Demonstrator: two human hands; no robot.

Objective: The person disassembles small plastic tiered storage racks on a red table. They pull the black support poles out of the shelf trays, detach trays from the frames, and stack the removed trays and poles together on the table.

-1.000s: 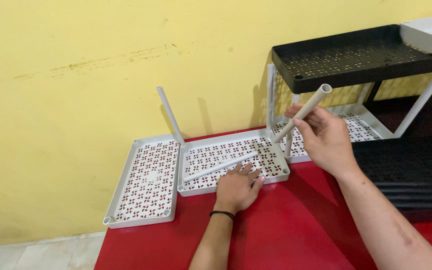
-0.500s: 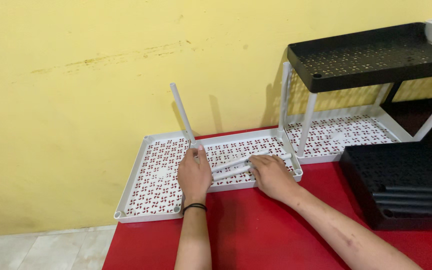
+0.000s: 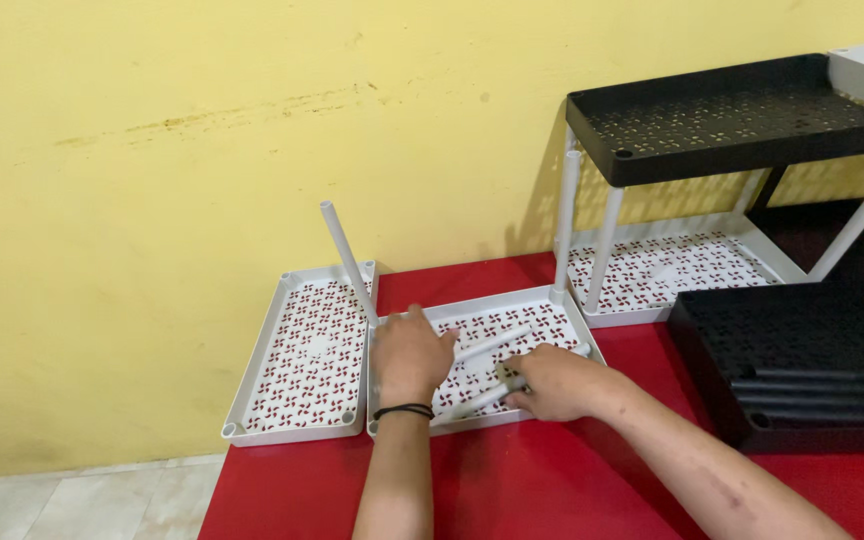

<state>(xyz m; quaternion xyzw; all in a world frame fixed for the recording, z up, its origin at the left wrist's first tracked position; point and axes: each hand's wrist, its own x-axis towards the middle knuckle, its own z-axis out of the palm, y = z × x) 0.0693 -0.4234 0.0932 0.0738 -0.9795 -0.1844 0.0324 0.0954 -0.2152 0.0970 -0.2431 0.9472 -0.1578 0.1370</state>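
Our left hand (image 3: 410,352) lies flat, steadying the tray (image 3: 562,312), while our right hand (image 3: 552,382) seems curled around a tube (image 3: 472,402).

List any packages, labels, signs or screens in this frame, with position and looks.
None in view: no package, label, sign or screen.
What is there is unmarked: white perforated trays on the red table, white plastic tubes lying in the middle tray under both hands, a black tray raised on white posts at right, and a plain yellow wall behind.
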